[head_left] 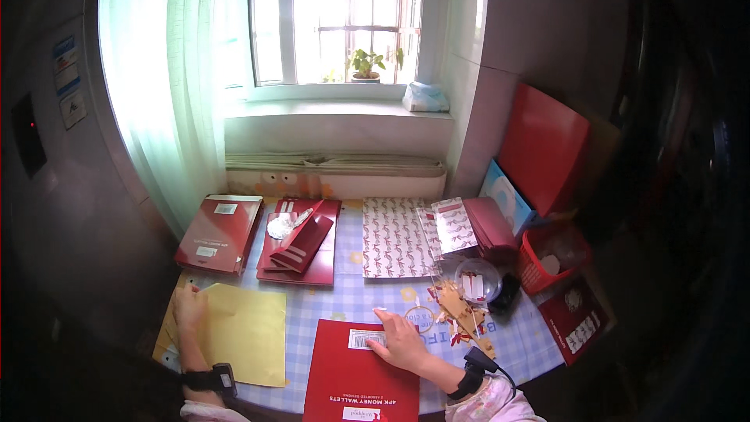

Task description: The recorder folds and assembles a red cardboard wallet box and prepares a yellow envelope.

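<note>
My right hand (402, 344) lies with its fingers stretched out on a flat red wallet pack (344, 375) at the table's front edge. Its thumb rests by the white barcode label (361, 339) on the pack, and a small white bit shows at a fingertip. To the left, my left hand (190, 309) is closed at the left edge of a yellow sheet (246, 336); whatever its fingers hold is hidden. Both wrists wear black bands.
Red packs (221, 234) are stacked at the back left, beside more red wallets (301, 254). A patterned sheet (398, 238), a clear round tub (478, 281), a red basket (539, 273) and tan paper scraps (465, 316) occupy the right. A checked cloth (344, 301) covers the table.
</note>
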`<state>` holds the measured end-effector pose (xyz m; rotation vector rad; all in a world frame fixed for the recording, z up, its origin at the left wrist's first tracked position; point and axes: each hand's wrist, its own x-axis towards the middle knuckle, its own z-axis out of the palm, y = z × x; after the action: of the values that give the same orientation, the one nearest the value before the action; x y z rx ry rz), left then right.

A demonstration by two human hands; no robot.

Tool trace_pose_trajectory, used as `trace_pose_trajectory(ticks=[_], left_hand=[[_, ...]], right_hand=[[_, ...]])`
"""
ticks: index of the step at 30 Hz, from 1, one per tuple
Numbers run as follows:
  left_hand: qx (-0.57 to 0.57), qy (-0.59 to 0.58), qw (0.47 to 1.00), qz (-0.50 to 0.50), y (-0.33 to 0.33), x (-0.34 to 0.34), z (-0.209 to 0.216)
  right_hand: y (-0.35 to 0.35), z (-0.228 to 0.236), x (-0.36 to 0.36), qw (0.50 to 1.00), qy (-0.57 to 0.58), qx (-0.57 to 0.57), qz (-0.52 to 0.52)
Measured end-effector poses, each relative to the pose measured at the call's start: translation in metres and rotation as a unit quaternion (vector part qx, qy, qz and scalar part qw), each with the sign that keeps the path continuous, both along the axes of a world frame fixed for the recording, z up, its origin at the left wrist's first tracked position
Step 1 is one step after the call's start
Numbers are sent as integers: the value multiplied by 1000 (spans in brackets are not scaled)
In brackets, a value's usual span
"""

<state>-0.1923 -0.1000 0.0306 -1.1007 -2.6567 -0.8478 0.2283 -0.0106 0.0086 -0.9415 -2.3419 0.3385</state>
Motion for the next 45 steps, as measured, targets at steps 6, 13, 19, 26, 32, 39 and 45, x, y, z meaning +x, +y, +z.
trace_pose_trajectory(ticks=[6,13,19,26,32,39,45], left_hand=[[0,-8,916,-401,21,97,2],[-136,-152,852,-482,46,182,9],[-166,-280,856,-403,46,192,3],[-112,-69,865,-485,35,201,4],[-58,-61,833,-547,56,223,-12],[-27,-121,827,-548,59,227,-23],[-9,-105,837,-536,60,228,-26]], right_hand=[[5,-4,2,1000,-7,-6,12],[5,0,0,999,-34,-16,27],[19,-3,6,997,-13,-20,79],[19,4,11,993,3,-70,99],[18,2,10,992,23,-83,88],[16,5,10,989,15,-133,68],[20,8,9,990,25,-125,62]])
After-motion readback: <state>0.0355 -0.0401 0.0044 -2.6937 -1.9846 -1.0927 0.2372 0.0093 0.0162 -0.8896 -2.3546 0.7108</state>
